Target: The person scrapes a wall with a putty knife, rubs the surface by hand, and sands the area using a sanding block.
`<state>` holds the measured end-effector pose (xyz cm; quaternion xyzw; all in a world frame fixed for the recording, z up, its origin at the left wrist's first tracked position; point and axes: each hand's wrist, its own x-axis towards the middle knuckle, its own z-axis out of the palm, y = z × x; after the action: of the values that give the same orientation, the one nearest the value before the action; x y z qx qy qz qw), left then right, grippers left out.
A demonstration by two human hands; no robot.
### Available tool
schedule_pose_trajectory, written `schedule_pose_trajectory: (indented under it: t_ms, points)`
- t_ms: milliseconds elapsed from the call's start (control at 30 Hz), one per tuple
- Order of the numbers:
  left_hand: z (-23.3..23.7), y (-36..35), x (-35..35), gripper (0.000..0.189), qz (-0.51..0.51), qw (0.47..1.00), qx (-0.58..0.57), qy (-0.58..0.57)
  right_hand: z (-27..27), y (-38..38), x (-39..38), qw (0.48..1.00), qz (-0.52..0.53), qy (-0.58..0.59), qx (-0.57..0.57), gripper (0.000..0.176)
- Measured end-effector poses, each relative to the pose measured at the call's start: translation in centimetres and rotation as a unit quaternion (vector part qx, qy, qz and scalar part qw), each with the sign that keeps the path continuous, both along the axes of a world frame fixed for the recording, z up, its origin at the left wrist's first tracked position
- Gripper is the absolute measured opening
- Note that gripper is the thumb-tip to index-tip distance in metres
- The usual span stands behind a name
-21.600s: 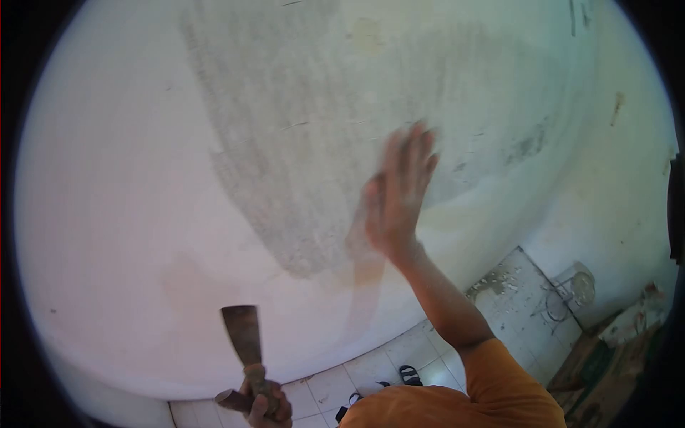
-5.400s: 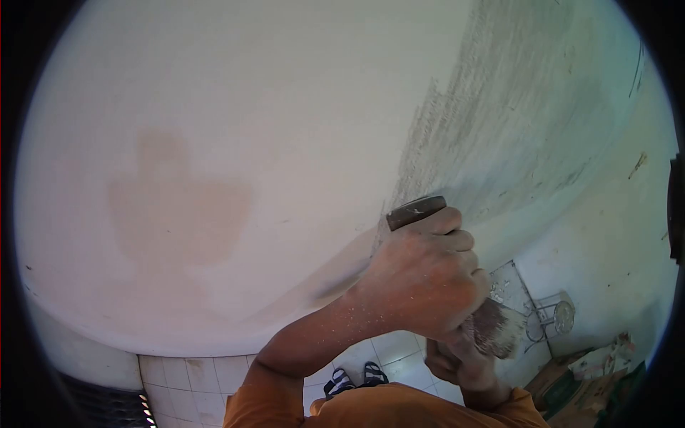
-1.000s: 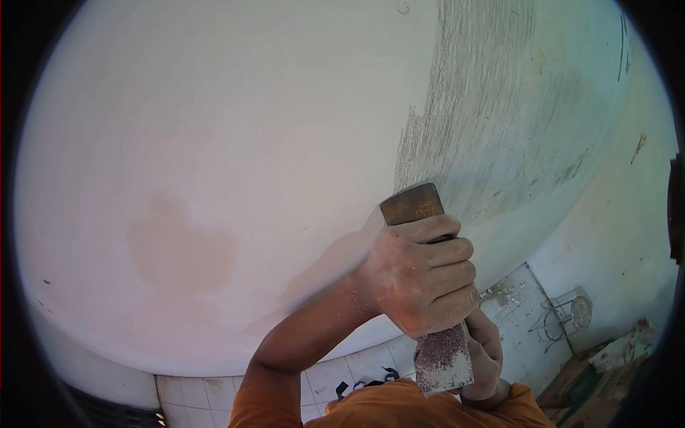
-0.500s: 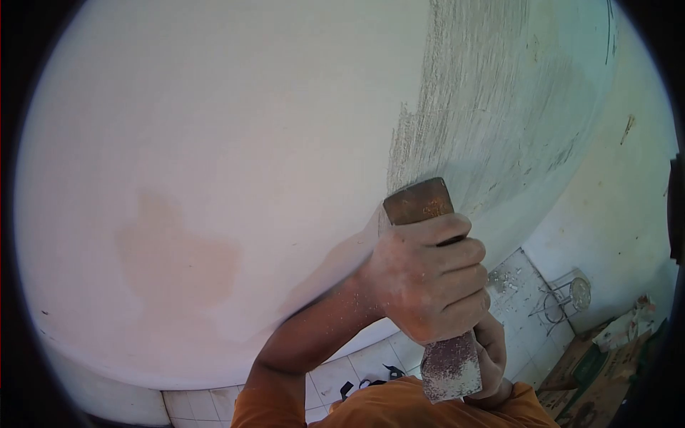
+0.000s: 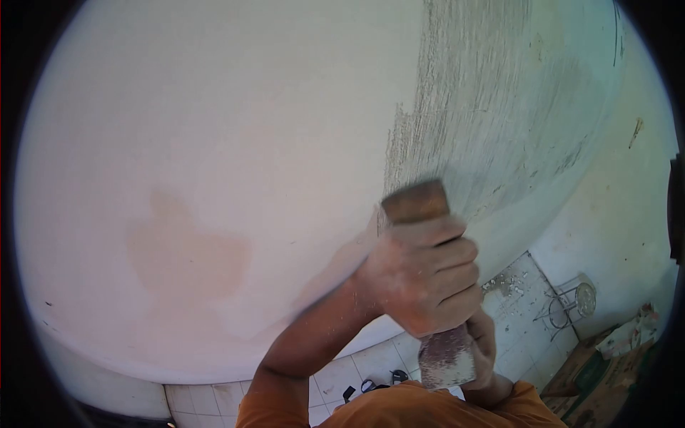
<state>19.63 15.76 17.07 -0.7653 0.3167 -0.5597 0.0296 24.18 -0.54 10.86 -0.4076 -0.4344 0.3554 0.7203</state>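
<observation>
A long, block-like scraper (image 5: 449, 357) lies against the white wall (image 5: 285, 143), its brown upper end (image 5: 417, 202) at the bottom of a scratched grey strip (image 5: 464, 93). Around its middle my left hand (image 5: 428, 278) is closed, knuckles toward me and dusted white. My right hand (image 5: 484, 349) is lower down, gripping near the scraper's white-speckled lower end. Much of that hand is hidden behind the scraper and the left hand. Motion blurs the upper end slightly.
A metal-framed stool (image 5: 576, 301) stands by the wall at right. Debris (image 5: 510, 282) is scattered on the tiled floor (image 5: 360, 364). Cardboard boxes (image 5: 592, 378) lie at lower right, a crumpled bag (image 5: 628, 335) on top. A damp-looking patch (image 5: 189, 253) marks the wall at left.
Both hands and the scraper have shifted slightly left in view, with the lower end a little higher. The view itself has also moved a little. The grip looks the same.
</observation>
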Motion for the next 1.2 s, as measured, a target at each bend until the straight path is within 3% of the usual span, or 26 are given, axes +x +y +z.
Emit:
schedule_pose_trajectory:
  t_ms: [67, 133, 200, 400, 467, 567, 700, 833, 1000, 1100, 1200]
  points:
    - [1.2, 0.0, 0.3, 0.019, 0.011, 1.000, 0.002, -0.010, 1.0, -0.1, 1.1, 0.996, 0.087, 0.015, 0.026, 0.044]
    - [1.4, 0.0, -0.1, 0.019, 0.030, 0.999, 0.003, 0.025, 0.7, -0.4, 0.9, 0.998, 0.053, -0.013, -0.007, 0.044]
    - [-0.3, -0.5, 0.2, 0.019, 0.025, 0.999, -0.013, -0.022, -0.3, -0.3, 0.6, 0.998, 0.018, -0.051, -0.007, 0.043]
    - [1.7, -0.2, 0.6, 0.019, 0.019, 0.999, -0.017, -0.025, 1.7, -0.4, 0.8, 0.998, 0.058, 0.012, 0.012, 0.047]
    - [0.3, -0.3, 0.7, 0.020, 0.009, 0.999, -0.026, -0.031, 0.9, -0.3, 1.2, 0.998, 0.053, -0.039, 0.000, 0.048]
    - [1.6, -0.2, 0.6, 0.020, 0.006, 0.999, -0.019, -0.032, 2.0, 0.1, -0.5, 0.998, -0.018, 0.054, 0.005, 0.032]
    - [1.6, -0.2, 0.6, 0.020, 0.020, 0.999, -0.023, -0.028, 3.8, 0.3, -0.1, 0.998, -0.002, 0.059, -0.003, 0.032]
    - [1.4, -0.2, 1.0, 0.021, 0.009, 0.998, -0.023, -0.063, 2.9, -0.1, 0.1, 0.996, -0.042, -0.068, -0.029, 0.034]
    - [2.2, -0.5, 1.1, 0.021, 0.014, 0.998, -0.033, -0.061, 4.1, -0.4, 0.5, 0.997, 0.030, 0.069, -0.026, 0.034]
    - [2.3, -0.1, 0.8, 0.021, 0.015, 0.999, -0.010, -0.046, 3.0, 0.2, -0.4, 0.999, -0.036, 0.023, -0.005, 0.032]
    - [3.9, -0.2, 1.0, 0.021, 0.016, 0.998, -0.023, -0.047, 5.2, 0.5, 0.2, 0.999, -0.029, 0.035, -0.013, 0.040]
